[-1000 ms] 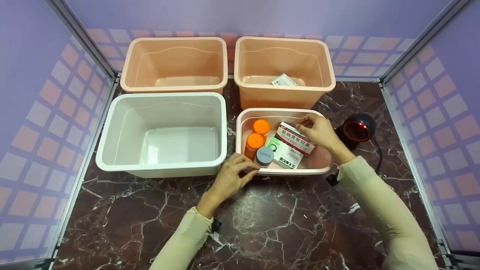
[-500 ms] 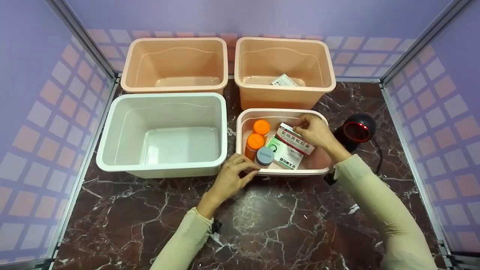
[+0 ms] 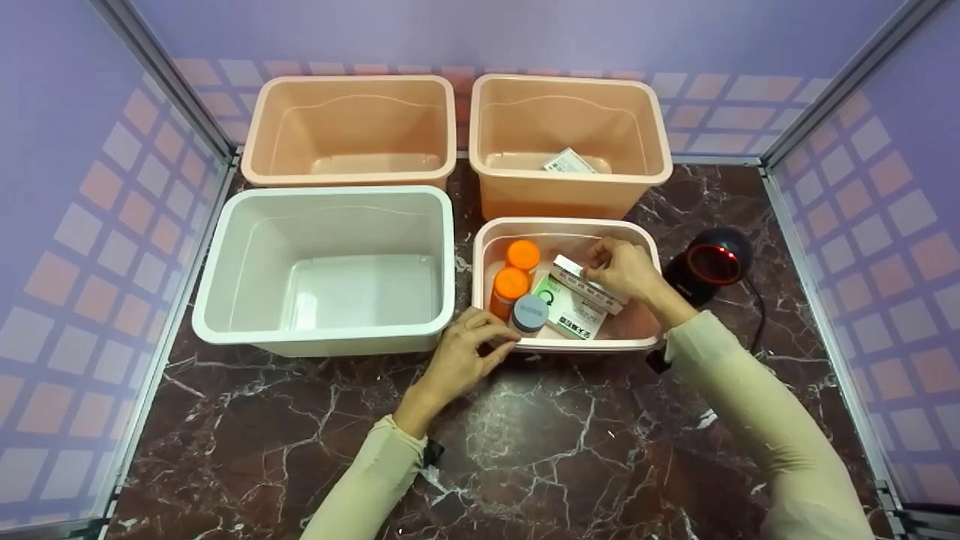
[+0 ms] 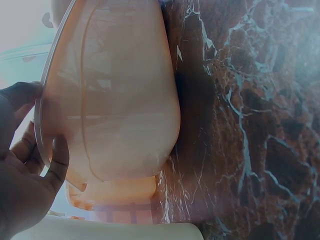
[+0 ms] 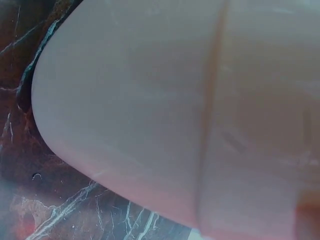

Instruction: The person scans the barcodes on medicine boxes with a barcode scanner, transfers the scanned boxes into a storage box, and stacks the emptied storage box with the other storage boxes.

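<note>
In the head view my right hand [image 3: 624, 268] reaches into the shallow pink bin [image 3: 645, 341] and pinches a red-and-white medicine box [image 3: 586, 285] by its far edge. That box is tipped up, a narrow printed side facing the camera, over a green-and-white medicine box [image 3: 574, 313]. Two orange-capped bottles [image 3: 511, 283] and a grey-capped bottle [image 3: 530, 312] stand at the bin's left end. My left hand [image 3: 469, 349] grips the bin's near-left rim; in the left wrist view its fingers [image 4: 60, 155] lie on both sides of the rim. The bin wall [image 5: 125, 100] blocks most of the right wrist view.
A black scanner [image 3: 716, 259] with a red glow and a cable stands right of the pink bin. To the left is a white bin [image 3: 322, 334]. Two orange bins stand behind; the right one [image 3: 570, 191] holds a small white box [image 3: 568, 160].
The red-and-white medicine box has turned from its broad printed face to a narrow side. My right hand has shifted slightly left with it. The left hand has stayed put.
</note>
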Available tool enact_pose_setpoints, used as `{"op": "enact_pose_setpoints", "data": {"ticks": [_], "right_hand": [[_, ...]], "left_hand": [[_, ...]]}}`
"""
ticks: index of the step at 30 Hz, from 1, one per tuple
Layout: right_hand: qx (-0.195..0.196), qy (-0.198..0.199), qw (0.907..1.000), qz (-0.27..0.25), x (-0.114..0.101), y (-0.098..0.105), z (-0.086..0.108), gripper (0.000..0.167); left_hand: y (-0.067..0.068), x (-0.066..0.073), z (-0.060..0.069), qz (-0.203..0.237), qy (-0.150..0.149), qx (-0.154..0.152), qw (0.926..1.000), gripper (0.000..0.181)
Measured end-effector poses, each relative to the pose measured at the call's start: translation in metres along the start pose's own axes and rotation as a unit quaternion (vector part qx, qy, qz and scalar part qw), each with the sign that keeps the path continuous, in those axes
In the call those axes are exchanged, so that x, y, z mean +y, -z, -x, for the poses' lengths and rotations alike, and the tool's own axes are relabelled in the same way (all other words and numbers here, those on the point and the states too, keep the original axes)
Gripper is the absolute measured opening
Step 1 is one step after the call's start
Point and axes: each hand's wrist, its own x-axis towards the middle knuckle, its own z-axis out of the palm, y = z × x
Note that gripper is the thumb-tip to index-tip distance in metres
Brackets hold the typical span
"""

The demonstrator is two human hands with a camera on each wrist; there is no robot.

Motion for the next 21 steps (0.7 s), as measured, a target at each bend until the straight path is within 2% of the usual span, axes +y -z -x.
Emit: {"op": "enact_pose_setpoints", "data": {"ticks": [12, 21], "right_hand": [[-0.038, 0.008, 0.9993, -0.001, 0.0011, -0.0057, 0.0020, 0.031], [-0.030, 0.018, 0.9994, 0.009, 0.0006, -0.0054, 0.0025, 0.024]], "left_hand": [[0.0000, -0.0008, 0.0000, 0.007, -0.005, 0.001, 1.0000, 0.012], [-0.0009, -0.0025, 0.0000, 0.007, -0.010, 0.005, 0.9999, 0.012]]}}
